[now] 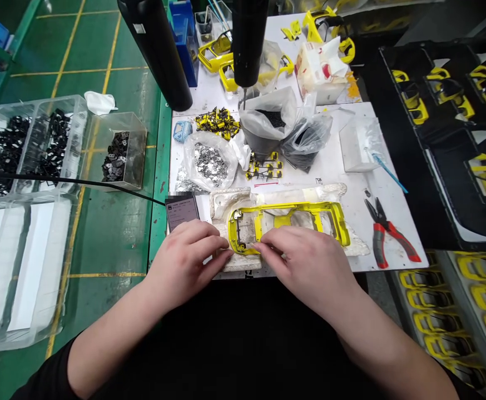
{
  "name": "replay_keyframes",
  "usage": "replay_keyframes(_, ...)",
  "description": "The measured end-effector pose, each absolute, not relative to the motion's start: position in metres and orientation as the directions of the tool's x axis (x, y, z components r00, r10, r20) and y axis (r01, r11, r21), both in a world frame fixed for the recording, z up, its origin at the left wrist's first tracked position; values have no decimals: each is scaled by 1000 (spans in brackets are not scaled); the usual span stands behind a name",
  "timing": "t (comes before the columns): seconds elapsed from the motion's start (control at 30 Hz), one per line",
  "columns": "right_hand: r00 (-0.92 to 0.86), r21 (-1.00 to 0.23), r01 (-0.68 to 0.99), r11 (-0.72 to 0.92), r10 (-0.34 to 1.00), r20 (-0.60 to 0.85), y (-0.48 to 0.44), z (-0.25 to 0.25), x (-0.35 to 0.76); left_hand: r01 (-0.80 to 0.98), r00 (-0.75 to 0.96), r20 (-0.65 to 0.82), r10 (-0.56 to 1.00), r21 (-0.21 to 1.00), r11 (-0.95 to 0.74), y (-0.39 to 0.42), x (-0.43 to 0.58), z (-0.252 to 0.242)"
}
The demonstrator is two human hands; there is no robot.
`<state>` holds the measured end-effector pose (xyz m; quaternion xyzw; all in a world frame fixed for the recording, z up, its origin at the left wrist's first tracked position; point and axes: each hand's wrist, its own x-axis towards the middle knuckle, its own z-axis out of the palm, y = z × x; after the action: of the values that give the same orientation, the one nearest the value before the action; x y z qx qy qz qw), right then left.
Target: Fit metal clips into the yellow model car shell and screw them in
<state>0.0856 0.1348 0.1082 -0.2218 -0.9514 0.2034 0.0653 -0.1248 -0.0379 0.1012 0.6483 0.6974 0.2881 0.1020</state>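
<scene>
I see both forearms (115, 328) slanting inward from the lower corners, backs of the hands up, wrists well apart. The left hand (191, 255) is at the left end of the yellow frame (284, 208), fingers bent, thumb and index tips close together by its near corner. The right hand (310, 261) arches over the near edge, thumb and index pointing left toward that corner. From my end, I cannot tell whether either pinches anything. The frame lies lengthwise on the white block (228, 200), between phone (182, 211) and pliers (387, 236).
</scene>
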Motion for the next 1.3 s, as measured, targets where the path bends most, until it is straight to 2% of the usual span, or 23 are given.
replay_keyframes(0.1,-901,-384,383,840,432,47,132,112,84,849,-118,247,962,527,-31,-41,-122,99)
replay_keyframes(0.27,-909,-327,373,868,413,58,129,117,84,889,-44,277,960,448,-88,-42,-121,97)
replay_keyframes(1.3,-874,-277,474,836,484,-35,117,130,78,920,59,241,969,363,-147,-40,-126,97)
